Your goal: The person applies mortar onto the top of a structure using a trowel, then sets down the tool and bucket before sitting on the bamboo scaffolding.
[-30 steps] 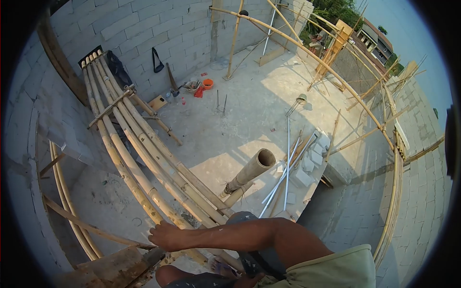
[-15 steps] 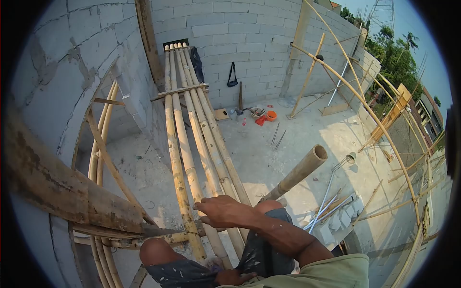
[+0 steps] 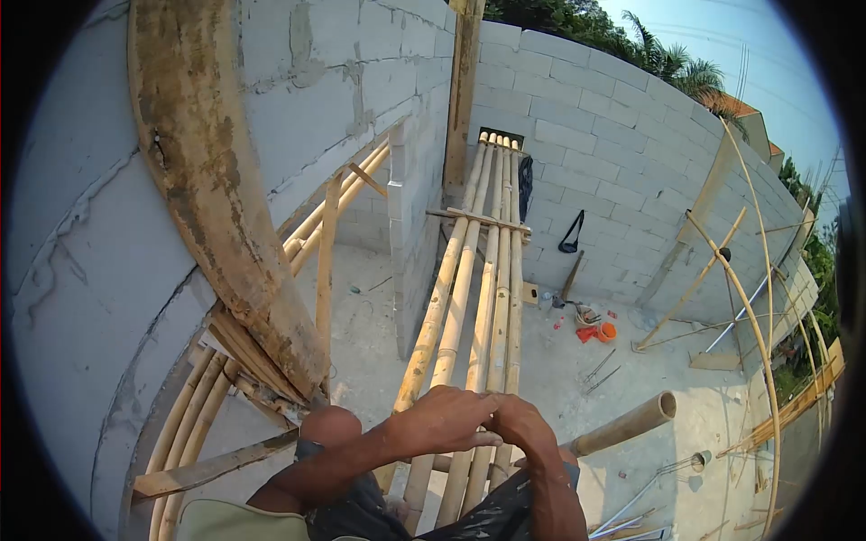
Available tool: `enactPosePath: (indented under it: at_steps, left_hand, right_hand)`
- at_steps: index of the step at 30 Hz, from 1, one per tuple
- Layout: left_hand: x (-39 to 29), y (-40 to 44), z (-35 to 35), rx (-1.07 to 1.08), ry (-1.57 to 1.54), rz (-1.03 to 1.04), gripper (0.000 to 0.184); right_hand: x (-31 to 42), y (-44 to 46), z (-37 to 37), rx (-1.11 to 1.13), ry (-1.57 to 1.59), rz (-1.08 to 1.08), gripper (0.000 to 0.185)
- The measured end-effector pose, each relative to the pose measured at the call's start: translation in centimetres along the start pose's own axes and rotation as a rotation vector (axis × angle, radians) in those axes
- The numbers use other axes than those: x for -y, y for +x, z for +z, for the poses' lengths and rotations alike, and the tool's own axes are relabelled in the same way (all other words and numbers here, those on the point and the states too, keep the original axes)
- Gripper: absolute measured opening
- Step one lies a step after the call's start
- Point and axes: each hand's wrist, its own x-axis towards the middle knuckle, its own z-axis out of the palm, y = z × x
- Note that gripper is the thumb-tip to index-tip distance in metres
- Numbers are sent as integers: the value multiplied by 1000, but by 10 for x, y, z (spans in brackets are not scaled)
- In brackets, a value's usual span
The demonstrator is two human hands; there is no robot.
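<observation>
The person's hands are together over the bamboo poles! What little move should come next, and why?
Maybe lower the right hand onto one of the bamboo poles for balance. Right now it meets the left hand, neither hand plainly grips a pole, and the floor shows below the poles, so a handhold would probably feel steadier.
</observation>
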Motion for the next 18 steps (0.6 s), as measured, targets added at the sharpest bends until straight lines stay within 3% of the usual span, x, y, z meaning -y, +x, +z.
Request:
enactPosePath:
  at_steps: [2, 5, 13, 18]
  left_hand:
    - [16, 11, 6, -106, -31, 3, 54]
    - [38, 18, 27, 13, -14, -67, 51]
    - [98, 49, 100, 53, 142, -256, 48]
    - [88, 56, 106, 25, 0, -129, 39]
  right_hand:
    - [4, -4, -12, 40, -78, 118, 39]
    - [2, -3, -13, 31, 15, 204, 43]
    - [-19, 7, 9, 113, -4, 223, 51]
    - [-15, 6, 6, 135, 18, 192, 56]
